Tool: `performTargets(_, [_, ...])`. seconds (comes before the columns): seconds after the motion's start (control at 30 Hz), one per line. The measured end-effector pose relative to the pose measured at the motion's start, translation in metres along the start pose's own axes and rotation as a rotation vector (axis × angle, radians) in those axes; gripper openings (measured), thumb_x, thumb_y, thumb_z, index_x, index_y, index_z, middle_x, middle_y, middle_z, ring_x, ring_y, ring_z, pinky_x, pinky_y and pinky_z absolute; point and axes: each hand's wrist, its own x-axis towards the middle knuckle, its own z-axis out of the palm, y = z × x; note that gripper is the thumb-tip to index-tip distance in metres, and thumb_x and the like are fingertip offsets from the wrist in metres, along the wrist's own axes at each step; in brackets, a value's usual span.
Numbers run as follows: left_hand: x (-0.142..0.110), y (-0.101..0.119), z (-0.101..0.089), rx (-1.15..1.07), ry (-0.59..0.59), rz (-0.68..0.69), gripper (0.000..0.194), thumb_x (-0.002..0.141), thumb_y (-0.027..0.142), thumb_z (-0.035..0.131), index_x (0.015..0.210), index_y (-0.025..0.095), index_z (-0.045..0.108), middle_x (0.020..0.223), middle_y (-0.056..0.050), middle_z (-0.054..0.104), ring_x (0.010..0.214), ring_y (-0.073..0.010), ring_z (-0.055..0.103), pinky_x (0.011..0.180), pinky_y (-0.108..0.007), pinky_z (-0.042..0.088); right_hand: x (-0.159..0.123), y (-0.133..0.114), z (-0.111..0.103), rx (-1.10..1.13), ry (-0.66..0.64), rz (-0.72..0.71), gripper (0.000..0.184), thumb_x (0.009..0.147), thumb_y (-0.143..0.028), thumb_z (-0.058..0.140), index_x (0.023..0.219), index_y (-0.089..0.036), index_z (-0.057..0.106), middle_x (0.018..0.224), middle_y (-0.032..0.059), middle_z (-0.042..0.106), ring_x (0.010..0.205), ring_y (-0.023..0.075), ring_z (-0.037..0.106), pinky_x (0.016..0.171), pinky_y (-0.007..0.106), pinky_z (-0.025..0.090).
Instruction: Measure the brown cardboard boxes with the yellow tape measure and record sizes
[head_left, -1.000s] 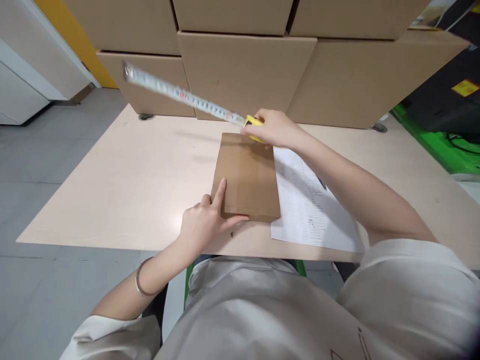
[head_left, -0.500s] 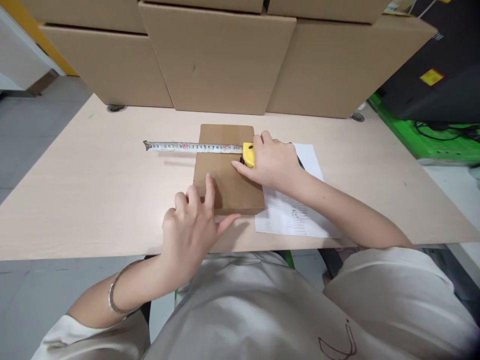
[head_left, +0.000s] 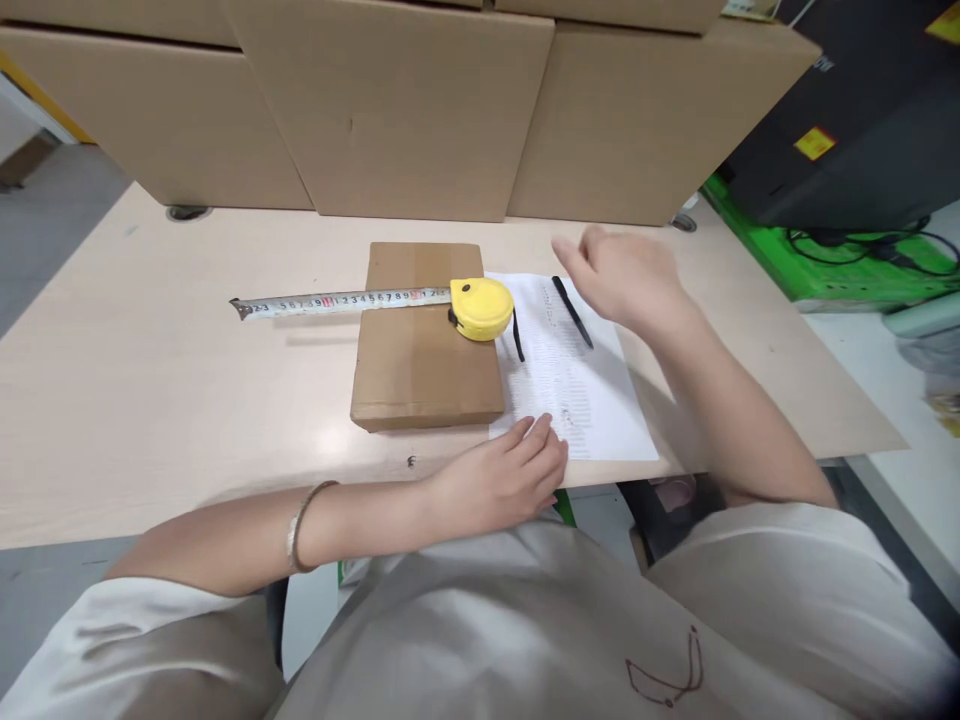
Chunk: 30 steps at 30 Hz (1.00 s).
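A yellow tape measure (head_left: pixel 484 308) rests on a small brown cardboard box (head_left: pixel 424 375), its numbered blade (head_left: pixel 337 302) pulled out leftward past the box's edge. The tape's black strap hangs over onto a printed sheet of paper (head_left: pixel 600 410). Across the front left corner of that sheet lies my left hand (head_left: pixel 502 470), fingers stretched out and holding nothing. A black pen (head_left: pixel 572 312) lies on the paper's upper part. Just right of the pen hovers my right hand (head_left: pixel 626 275), smeared by motion, its fingers partly hidden; it is apart from the tape measure.
Large cardboard boxes (head_left: pixel 412 110) are stacked along the back of the wooden table (head_left: pixel 112 400). At the right stands a dark case (head_left: pixel 847 130) beside a green surface with black cables (head_left: pixel 870 245). The table's front edge runs close to my body.
My right hand has let go of the tape measure and moved right, over by the pen. My left hand has left the small box and moved right to the paper's front corner.
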Motion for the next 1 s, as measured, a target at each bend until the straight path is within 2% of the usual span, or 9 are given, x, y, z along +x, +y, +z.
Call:
performTargets(0.07, [0.006,0.006,0.017,-0.144,-0.118,-0.012,0.070,0.125,0.059,0.050,0.162,0.002,0.069,0.160,-0.022,0.079,0.158,-0.0362,0.070,0.130,-0.044,0.052,0.002,0.030,0.016,-0.145,-0.242,0.126,0.071,0.121,-0.065,0.037,0.127,-0.011,0.082,0.123,0.0298,0.084,0.124,0.0482,0.079,0.104,0.059,0.058])
performTargets(0.17, [0.014,0.009,0.033,-0.337,-0.279,-0.068,0.091,0.121,0.074,0.046,0.176,0.002,0.055,0.181,-0.028,0.059,0.174,-0.0390,0.053,0.141,-0.047,0.041,-0.006,0.059,0.041,-0.115,-0.455,0.094,0.049,0.116,-0.053,0.055,0.095,-0.017,0.081,0.109,0.0251,0.085,0.109,0.0447,0.081,0.098,0.056,0.059])
performTargets(0.27, [0.017,0.008,0.040,-0.482,-0.341,-0.160,0.100,0.117,0.080,0.050,0.181,0.003,0.047,0.189,-0.030,0.044,0.180,-0.0435,0.042,0.144,-0.054,0.036,-0.021,0.076,0.055,0.192,-0.411,-0.016,0.046,0.115,-0.046,0.057,0.076,-0.023,0.067,0.088,0.0153,0.080,0.088,0.0333,0.076,0.087,0.045,0.057])
performTargets(0.37, [0.016,0.006,0.042,-0.555,-0.369,-0.200,0.103,0.116,0.083,0.050,0.182,0.004,0.047,0.191,-0.031,0.040,0.181,-0.0482,0.038,0.144,-0.058,0.035,-0.035,0.084,0.060,0.669,-0.366,-0.027,0.050,0.115,-0.060,0.061,0.078,-0.025,0.064,0.068,0.0054,0.066,0.064,0.0211,0.057,0.066,0.035,0.050])
performTargets(0.43, [0.014,0.004,0.042,-0.567,-0.388,-0.205,0.103,0.117,0.082,0.048,0.181,0.002,0.047,0.191,-0.032,0.039,0.181,-0.0502,0.036,0.144,-0.060,0.035,-0.044,0.084,0.064,0.970,-0.383,0.016,0.053,0.105,-0.074,0.075,0.085,-0.025,0.067,0.065,0.0023,0.064,0.054,0.0157,0.048,0.053,0.031,0.041])
performTargets(0.5, [0.014,0.003,0.039,-0.564,-0.399,-0.208,0.101,0.117,0.081,0.047,0.181,0.002,0.047,0.191,-0.032,0.040,0.181,-0.0505,0.037,0.143,-0.060,0.036,-0.050,0.080,0.070,1.143,-0.409,0.045,0.059,0.088,-0.078,0.093,0.088,-0.024,0.070,0.068,0.0038,0.071,0.051,0.0140,0.052,0.047,0.029,0.040])
performTargets(0.6, [0.015,0.001,0.034,-0.553,-0.410,-0.208,0.099,0.118,0.079,0.049,0.180,0.003,0.048,0.188,-0.032,0.045,0.180,-0.0494,0.040,0.142,-0.059,0.037,-0.055,0.073,0.081,1.199,-0.373,0.024,0.058,0.072,-0.066,0.107,0.081,-0.022,0.071,0.064,0.0043,0.072,0.049,0.0147,0.060,0.046,0.029,0.046])
performTargets(0.77, [0.019,0.001,0.025,-0.525,-0.461,-0.211,0.098,0.118,0.077,0.050,0.177,-0.002,0.052,0.185,-0.036,0.047,0.177,-0.0521,0.043,0.138,-0.059,0.043,-0.055,0.068,0.090,1.180,-0.258,-0.001,0.048,0.069,-0.047,0.107,0.070,-0.023,0.065,0.053,-0.0011,0.064,0.041,0.0102,0.052,0.040,0.024,0.038])
performTargets(1.0, [0.021,0.003,0.023,-0.486,-0.466,-0.201,0.092,0.120,0.074,0.050,0.177,0.001,0.054,0.186,-0.034,0.048,0.177,-0.0502,0.045,0.137,-0.058,0.045,-0.056,0.072,0.089,1.157,-0.260,0.065,0.052,0.065,-0.046,0.109,0.063,-0.023,0.062,0.049,-0.0020,0.058,0.041,0.0085,0.048,0.041,0.022,0.035])
